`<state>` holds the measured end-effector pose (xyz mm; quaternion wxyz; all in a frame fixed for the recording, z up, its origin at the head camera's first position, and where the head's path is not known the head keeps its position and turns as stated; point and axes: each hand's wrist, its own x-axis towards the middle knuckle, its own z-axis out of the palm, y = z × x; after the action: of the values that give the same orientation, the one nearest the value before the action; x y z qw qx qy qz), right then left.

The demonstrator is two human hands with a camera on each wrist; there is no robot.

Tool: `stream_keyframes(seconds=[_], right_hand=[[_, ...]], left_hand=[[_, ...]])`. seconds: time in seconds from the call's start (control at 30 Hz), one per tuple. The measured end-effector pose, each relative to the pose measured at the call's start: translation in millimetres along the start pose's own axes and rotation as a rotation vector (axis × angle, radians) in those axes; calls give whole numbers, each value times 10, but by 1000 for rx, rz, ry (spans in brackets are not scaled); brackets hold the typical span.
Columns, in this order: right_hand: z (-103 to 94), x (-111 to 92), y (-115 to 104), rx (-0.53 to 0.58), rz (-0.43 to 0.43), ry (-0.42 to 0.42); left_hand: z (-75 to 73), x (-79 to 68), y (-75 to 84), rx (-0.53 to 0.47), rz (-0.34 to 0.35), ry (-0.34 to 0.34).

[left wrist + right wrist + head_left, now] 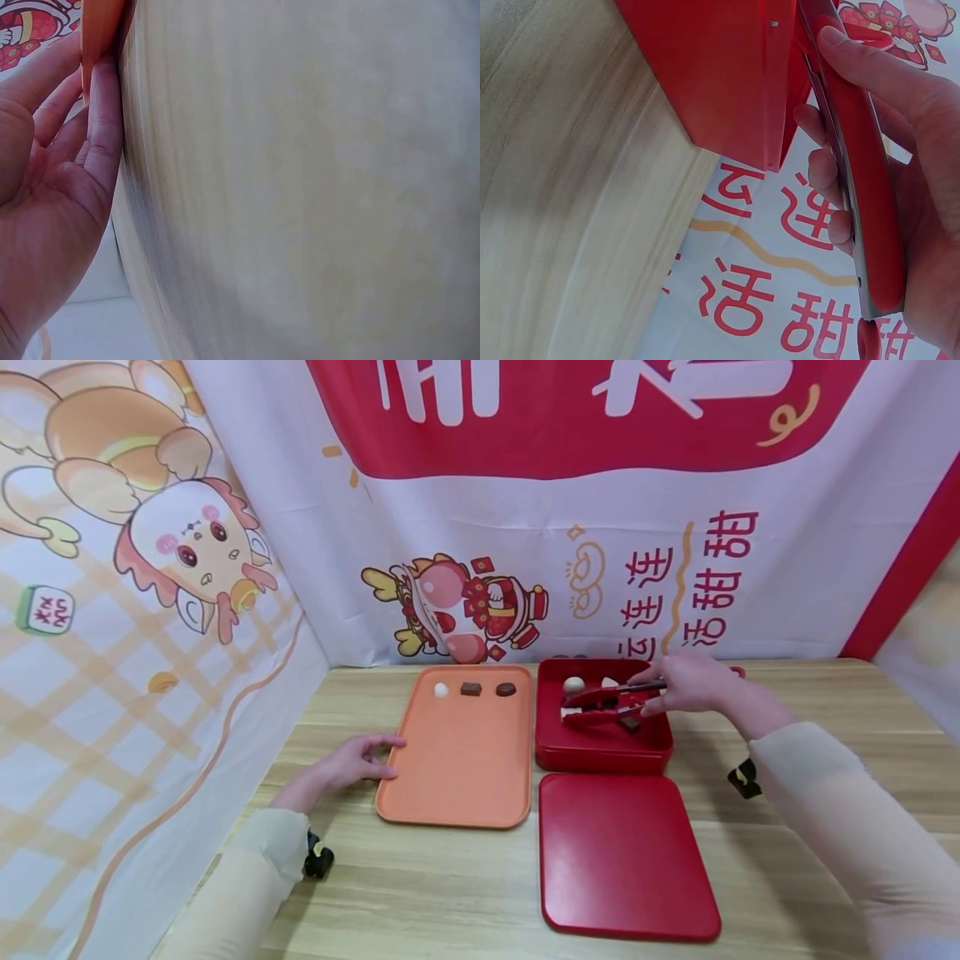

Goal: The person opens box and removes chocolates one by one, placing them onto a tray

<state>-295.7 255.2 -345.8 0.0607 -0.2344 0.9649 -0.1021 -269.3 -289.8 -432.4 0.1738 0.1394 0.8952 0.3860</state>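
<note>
On the left rim of the orange tray, my left hand holds on, with thumb and fingers about the edge. In the left wrist view, fingers lie close to the tabletop. My right hand grips a pair of red-tipped tongs, reaching into the red box. Down in the box, the tong tips are at a small white piece. Also inside are a round cream piece, another white piece and a dark brown piece, partly covered by the tongs.
A white piece, a brown block and a dark oval piece line the tray's far end. In front of the box lies its red lid. A printed cloth hangs behind the wooden table.
</note>
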Motion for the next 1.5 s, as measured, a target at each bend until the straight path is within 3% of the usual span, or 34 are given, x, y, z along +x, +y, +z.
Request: stream_keyframes(seconds=[0.27,0.5,0.87,1.1,1.5], right_hand=[[13,-5,14,38,12,-4],[15,-33,25,48,-28,-8],[-249,-126,1,71,-23,61],[-366,-107,-153,104,-19,85],[-335,71,-453,100,-74,120]], left_hand=[[-1,4,-16,1,20,1],[3,-1,-13,2,11,2],[-10,0,-4,-19,28,-1],[0,2,-14,-10,16,-4],[3,8,-15,-4,5,5]])
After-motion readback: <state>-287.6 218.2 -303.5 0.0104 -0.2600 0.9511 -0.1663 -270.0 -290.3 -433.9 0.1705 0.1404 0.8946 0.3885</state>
